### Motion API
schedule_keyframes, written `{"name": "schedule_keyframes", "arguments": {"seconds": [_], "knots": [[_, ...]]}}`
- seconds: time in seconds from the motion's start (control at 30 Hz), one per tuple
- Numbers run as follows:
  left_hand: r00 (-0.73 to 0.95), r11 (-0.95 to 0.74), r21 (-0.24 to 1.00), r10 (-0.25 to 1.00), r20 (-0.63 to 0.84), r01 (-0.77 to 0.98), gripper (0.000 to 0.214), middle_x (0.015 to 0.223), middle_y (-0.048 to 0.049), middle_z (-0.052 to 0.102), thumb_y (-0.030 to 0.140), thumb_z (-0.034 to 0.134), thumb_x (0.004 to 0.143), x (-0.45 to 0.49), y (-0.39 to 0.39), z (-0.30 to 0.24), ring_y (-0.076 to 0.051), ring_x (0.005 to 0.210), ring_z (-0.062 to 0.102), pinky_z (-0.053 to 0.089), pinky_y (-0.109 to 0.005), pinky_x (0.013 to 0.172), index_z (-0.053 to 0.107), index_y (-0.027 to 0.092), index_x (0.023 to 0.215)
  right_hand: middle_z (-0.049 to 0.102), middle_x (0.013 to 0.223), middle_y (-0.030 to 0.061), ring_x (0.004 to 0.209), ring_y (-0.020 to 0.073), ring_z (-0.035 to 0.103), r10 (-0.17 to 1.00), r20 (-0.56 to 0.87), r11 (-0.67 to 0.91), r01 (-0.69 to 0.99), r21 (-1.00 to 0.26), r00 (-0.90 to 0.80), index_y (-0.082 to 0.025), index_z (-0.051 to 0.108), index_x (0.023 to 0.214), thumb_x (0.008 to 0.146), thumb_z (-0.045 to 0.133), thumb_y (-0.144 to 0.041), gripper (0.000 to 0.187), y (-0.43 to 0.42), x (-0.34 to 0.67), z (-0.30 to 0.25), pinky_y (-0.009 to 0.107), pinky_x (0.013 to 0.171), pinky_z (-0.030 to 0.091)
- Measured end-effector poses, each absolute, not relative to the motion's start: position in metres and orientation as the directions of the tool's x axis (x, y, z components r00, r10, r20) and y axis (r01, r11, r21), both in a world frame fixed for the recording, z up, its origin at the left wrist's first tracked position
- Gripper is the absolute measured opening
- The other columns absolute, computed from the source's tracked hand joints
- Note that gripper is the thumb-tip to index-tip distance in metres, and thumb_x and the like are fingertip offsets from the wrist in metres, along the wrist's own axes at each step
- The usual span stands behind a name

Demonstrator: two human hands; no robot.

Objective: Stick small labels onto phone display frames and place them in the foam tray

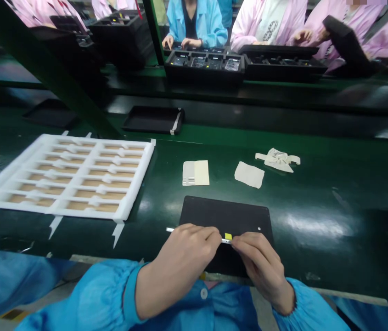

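A flat black panel [226, 216] lies on the green bench just in front of me. My left hand [183, 253] is closed round a thin metal tool [170, 229], probably tweezers, whose tip reaches a small yellow tab [228, 236] at the panel's near edge. My right hand [257, 255] is pinched at that same tab, fingertips meeting the tool tip. Both hands rest over the panel's near edge and hide part of it.
A white foam tray [76, 177] with slotted rows sits at left. A white card [195, 173], a cloth square [249, 174] and a crumpled white finger cot or glove [278, 159] lie beyond the panel. A black tray [152, 119] sits on the conveyor; other workers handle black trays [204, 62] across it.
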State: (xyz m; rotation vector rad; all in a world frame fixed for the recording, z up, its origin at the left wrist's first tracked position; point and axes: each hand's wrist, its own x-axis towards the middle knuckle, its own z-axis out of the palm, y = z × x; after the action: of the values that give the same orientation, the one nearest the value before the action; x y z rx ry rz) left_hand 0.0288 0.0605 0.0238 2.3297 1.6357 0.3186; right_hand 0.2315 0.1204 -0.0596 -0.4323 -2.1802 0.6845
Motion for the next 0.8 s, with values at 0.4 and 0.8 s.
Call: {"name": "schedule_keyframes", "arguments": {"seconds": [0.4, 0.8], "knots": [[0.273, -0.452, 0.396, 0.86, 0.431, 0.8, 0.019, 0.106, -0.0032, 0.073, 0.02, 0.046, 0.102, 0.016, 0.052, -0.015, -0.014, 0.092, 0.07, 0.052, -0.026, 0.076, 0.063, 0.016, 0.105, 0.057, 0.11, 0.0157, 0.099, 0.0242, 0.055, 0.383, 0.564, 0.912, 0.204, -0.356, -0.731, -0.015, 0.044, 0.147, 0.09, 0.046, 0.007, 0.061, 0.118, 0.237, -0.054, 0.037, 0.081, 0.049], [0.357, -0.534, 0.094, 0.675, 0.646, 0.84, 0.013, 0.101, -0.005, 0.073, 0.013, 0.06, 0.092, 0.012, 0.059, -0.039, -0.016, 0.088, 0.068, 0.053, -0.027, 0.068, 0.067, 0.011, 0.102, 0.057, 0.116, 0.0137, 0.104, 0.0217, 0.057, 0.432, 0.495, 0.895, 0.291, -0.337, -0.754, -0.018, 0.046, 0.145, 0.093, 0.041, 0.003, 0.057, 0.121, 0.24, -0.063, 0.036, 0.093, 0.044]]}}
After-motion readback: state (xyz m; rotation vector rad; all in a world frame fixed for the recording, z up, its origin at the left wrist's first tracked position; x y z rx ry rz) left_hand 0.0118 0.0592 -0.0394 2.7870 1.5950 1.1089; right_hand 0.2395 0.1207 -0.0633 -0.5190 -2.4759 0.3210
